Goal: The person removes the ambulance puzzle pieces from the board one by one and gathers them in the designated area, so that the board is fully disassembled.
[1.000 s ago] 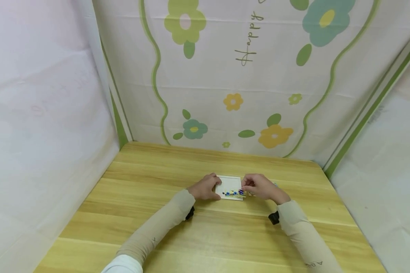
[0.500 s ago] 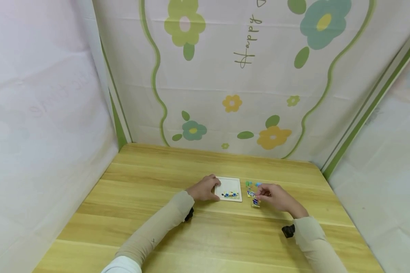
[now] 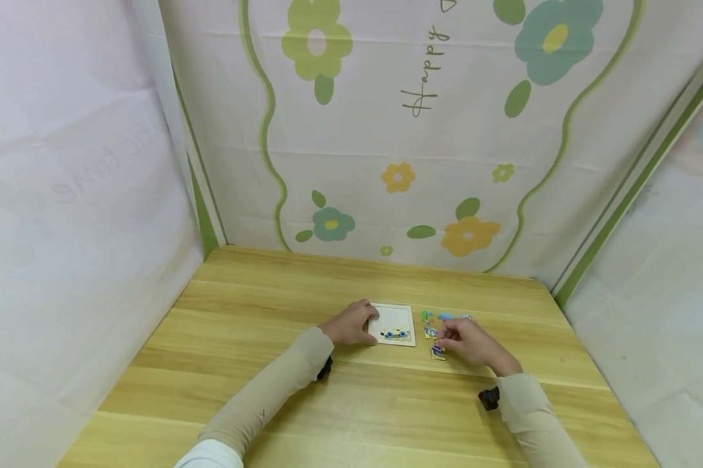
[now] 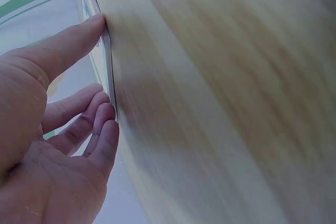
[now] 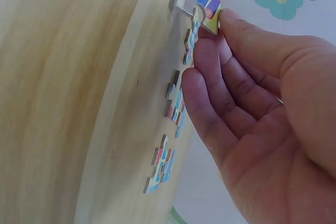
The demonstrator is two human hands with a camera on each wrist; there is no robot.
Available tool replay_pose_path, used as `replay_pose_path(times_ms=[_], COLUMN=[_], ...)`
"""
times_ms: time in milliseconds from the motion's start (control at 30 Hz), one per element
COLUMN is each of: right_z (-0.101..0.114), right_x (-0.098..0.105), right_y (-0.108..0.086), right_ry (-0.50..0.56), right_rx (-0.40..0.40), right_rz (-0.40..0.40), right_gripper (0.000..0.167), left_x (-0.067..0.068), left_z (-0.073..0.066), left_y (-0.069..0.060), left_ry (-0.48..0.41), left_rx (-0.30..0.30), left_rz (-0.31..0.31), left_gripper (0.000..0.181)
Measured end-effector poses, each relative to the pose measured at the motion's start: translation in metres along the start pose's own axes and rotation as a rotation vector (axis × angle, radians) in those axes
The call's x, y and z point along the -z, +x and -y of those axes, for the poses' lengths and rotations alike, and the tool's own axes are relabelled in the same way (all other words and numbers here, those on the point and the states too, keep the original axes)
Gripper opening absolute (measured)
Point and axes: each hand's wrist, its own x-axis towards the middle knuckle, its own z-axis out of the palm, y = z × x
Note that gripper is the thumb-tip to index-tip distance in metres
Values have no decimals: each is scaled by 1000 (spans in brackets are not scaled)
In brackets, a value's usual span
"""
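A white puzzle board (image 3: 394, 316) lies on the table, with joined jigsaw pieces (image 3: 396, 335) along its near edge. My left hand (image 3: 351, 323) holds the board's left side, thumb at the near corner and fingers farther up; the left wrist view shows the fingertips along its edge. To the right of the board, my right hand (image 3: 471, 341) pinches a jigsaw piece (image 5: 210, 1) between thumb and fingers. Purple, blue and yellow print shows on that piece, which is tilted in the right wrist view. Beside this hand lies a loose yellow-and-blue piece (image 3: 430, 332).
Several more loose jigsaw pieces (image 3: 446, 316) lie beyond the right hand, partly hidden by it. The wooden table (image 3: 351, 403) ends at a flowered cloth wall (image 3: 351, 130) at the back. Cloth walls also stand at both sides.
My right hand has moved from the board's right edge to the right, carrying the piece, then a little nearer the table's front. The left hand stays at the board.
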Motion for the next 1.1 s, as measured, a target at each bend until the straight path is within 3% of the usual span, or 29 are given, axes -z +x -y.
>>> replay_pose_path(times_ms=[667,1100], right_z=[5,23], right_x=[-7,14], right_y=[10,24], right_ry=[-81,-131], right_rx=[-62,-60], right_rz=[-10,42], right_gripper=[8,8], left_x=[-1,0], left_z=[3,0], left_y=[1,-1], left_ry=[-7,-6], left_rx=[6,14], left_rz=[-4,9], left_gripper=[59,59])
